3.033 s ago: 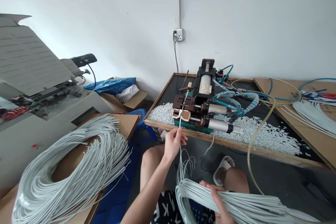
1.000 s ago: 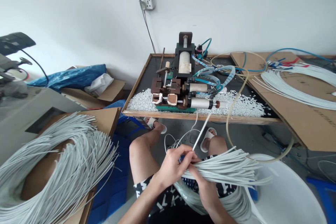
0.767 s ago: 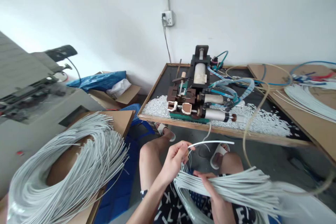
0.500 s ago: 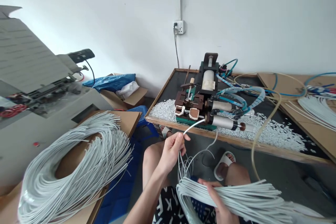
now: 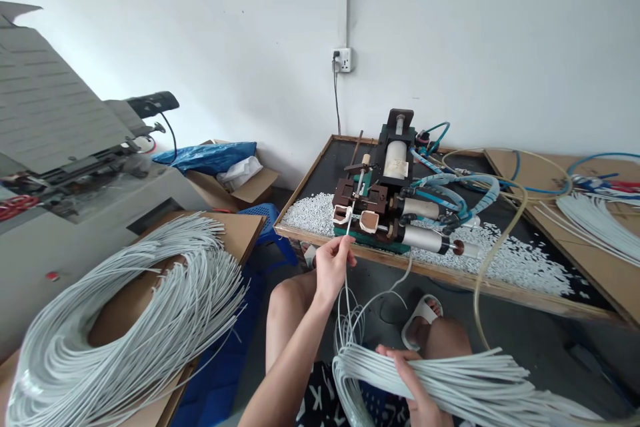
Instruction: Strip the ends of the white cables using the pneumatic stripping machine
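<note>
Left hand (image 5: pixel 333 265) now pinches wire (image 5: pixel 349 235) up at stripper (image 5: pixel 373 203), right hand (image 5: pixel 413 383) still grips bundle (image 5: pixel 450 380)

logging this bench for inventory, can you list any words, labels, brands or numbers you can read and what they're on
"K": white letters printed over the black shorts in the person's lap; a K shows, the rest are cut off or blurred.
Pale label on the white cylinder of the bench machine: too small to read.
Grey machine on the left, with a red dot on its front: no text readable.
Wall socket: no marking readable.
</note>
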`<state>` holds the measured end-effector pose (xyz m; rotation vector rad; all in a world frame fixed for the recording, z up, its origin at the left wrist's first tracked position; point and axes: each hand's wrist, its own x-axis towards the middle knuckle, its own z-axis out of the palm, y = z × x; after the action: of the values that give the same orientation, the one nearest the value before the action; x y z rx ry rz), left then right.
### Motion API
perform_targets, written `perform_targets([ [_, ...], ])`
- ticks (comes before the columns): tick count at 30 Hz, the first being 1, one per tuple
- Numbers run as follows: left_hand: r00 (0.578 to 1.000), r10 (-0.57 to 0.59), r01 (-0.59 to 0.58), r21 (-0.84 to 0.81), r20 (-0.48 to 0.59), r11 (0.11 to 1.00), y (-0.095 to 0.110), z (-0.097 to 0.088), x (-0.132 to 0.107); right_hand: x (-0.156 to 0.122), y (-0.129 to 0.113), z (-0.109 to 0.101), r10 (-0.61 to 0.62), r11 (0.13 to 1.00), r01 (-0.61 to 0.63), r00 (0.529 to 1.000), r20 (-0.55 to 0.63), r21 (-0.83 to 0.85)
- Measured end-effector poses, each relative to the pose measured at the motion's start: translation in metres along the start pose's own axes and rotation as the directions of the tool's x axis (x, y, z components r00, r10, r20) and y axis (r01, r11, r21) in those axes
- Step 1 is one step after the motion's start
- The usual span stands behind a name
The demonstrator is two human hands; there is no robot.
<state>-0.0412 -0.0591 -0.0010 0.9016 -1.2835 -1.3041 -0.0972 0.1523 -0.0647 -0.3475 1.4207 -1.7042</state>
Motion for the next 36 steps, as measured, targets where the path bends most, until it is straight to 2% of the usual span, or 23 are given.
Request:
perform_targets([
  [5,0.999,-0.032,0.031,-0.06,-0.012,0.998,0.003,0.005,-0.002,0.003,0.007,-0.005,-0.004,1.0,0.003,0.999,0.04,0.029],
  [10,0.998,-0.063,0.062,-0.09,-0.007,0.994,0.003,0.003,-0.001,0.006,0.008,-0.009,-0.086,0.987,0.087,0.996,0.009,-0.138],
  [17,0.997,-0.076,0.078,-0.101,0.026,0.992,0.003,0.0,0.003,0.004,-0.001,-0.005,-0.151,0.979,0.15,0.989,0.004,-0.139],
  [20,0.994,-0.085,0.092,-0.105,0.071,0.99,0.001,-0.005,0.002,0.005,-0.001,-0.003,-0.117,0.986,0.116,0.993,0.002,-0.12],
  [23,0.993,-0.061,0.068,-0.071,0.097,0.995,0.0,-0.01,-0.008,0.006,0.001,-0.003,-0.095,0.988,0.092,0.995,-0.017,-0.121],
  [28,0.996,0.081,-0.084,0.075,0.037,0.994,-0.003,-0.015,-0.046,0.009,-0.001,0.001,-0.08,0.983,0.079,0.997,0.002,-0.168],
  [30,0.989,0.12,-0.131,0.146,0.084,0.981,-0.004,-0.016,-0.062,0.011,-0.004,0.004,-0.065,0.983,0.065,0.998,0.007,-0.172],
  [32,0.951,0.17,-0.232,0.232,0.258,0.945,-0.003,-0.016,-0.074,0.013,-0.005,0.005,-0.063,0.985,0.062,0.998,0.0,-0.16],
  [34,0.855,0.2,-0.374,0.302,0.478,0.877,0.002,-0.016,-0.081,0.013,-0.007,0.005,-0.102,0.975,0.099,0.995,-0.005,-0.198],
  [36,0.762,0.154,-0.438,0.325,0.629,0.838,0.01,-0.014,-0.085,0.012,-0.007,0.003,-0.149,0.952,0.142,0.989,-0.005,-0.271],
])
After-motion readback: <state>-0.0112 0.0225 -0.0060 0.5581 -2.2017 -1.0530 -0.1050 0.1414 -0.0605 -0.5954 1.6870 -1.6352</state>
